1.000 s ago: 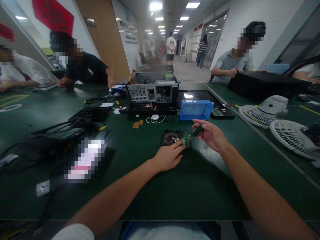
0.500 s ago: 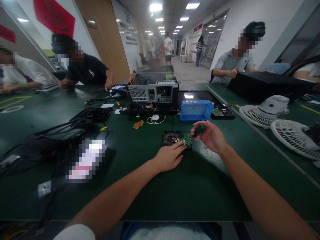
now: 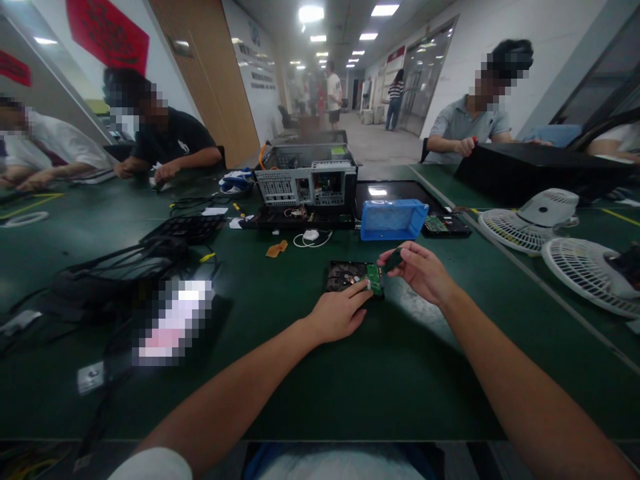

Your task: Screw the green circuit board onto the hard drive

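A hard drive [image 3: 345, 272] with a green circuit board at its right end lies on the table in front of me. My left hand [image 3: 340, 312] rests at its near edge, fingers stretched out over the board and thumb apart. Just beyond the drive's right end, my right hand [image 3: 417, 267] is raised slightly with its fingers closed in a pinch. Something small and dark shows between those fingers; its kind is not clear.
Behind the drive are a blue plastic bin [image 3: 393, 221], an opened computer case [image 3: 307, 183] and another circuit board [image 3: 440, 225]. White fan parts [image 3: 520, 230] lie right, black cables and a bag-like bundle [image 3: 120, 267] left. Co-workers sit across the table.
My right hand's fingers have drawn together from a looser curl, and the hand has turned slightly. My left hand and the hard drive stay put. A co-worker's hand at left has drawn back.
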Motion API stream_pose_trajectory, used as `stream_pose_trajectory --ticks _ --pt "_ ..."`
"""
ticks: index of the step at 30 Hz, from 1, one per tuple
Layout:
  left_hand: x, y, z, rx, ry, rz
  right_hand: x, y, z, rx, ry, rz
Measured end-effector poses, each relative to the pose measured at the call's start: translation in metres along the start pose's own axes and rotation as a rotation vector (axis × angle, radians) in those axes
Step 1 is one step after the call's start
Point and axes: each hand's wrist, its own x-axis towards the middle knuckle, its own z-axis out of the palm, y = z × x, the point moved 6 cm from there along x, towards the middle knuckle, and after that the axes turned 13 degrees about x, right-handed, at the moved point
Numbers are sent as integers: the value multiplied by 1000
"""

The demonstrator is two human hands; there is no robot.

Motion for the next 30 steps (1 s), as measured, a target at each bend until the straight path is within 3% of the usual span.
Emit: stream_pose_trajectory --ticks 12,20,30 --pt "0 1 -2 -1 -10 -7 3 6 -9 48 26 44" --pt "0 1 -2 4 -11 -4 0 3 -2 40 -46 59" --pt "1 0 0 14 -11 -8 0 -3 -6 -106 -8 -44"
